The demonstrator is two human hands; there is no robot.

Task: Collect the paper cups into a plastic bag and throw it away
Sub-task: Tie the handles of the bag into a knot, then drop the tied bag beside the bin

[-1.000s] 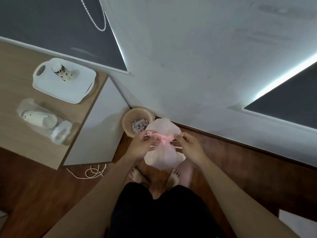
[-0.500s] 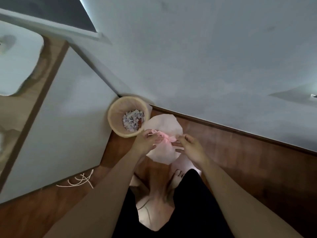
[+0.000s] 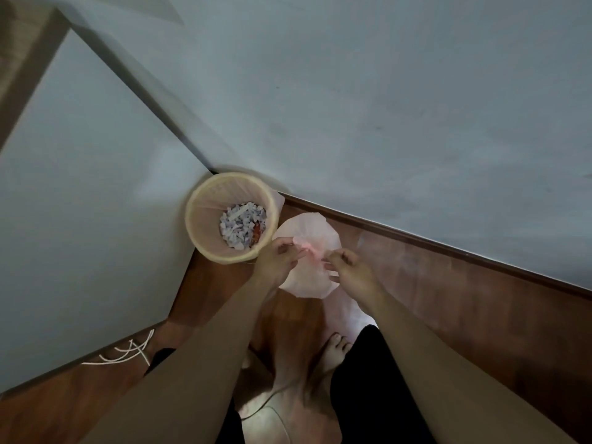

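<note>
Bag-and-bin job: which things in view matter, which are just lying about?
In use: pink bag, pinched at its knot by left hand and right hand; waste basket.
Lying about: white cord on the floor; paper scraps in the basket.

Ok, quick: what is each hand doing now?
Left hand: pinches the bag at its tie.
Right hand: pinches the tie too.

Pale pink bag (image 3: 307, 277); cream bin (image 3: 205, 200); reddish-brown floor (image 3: 448, 299).
</note>
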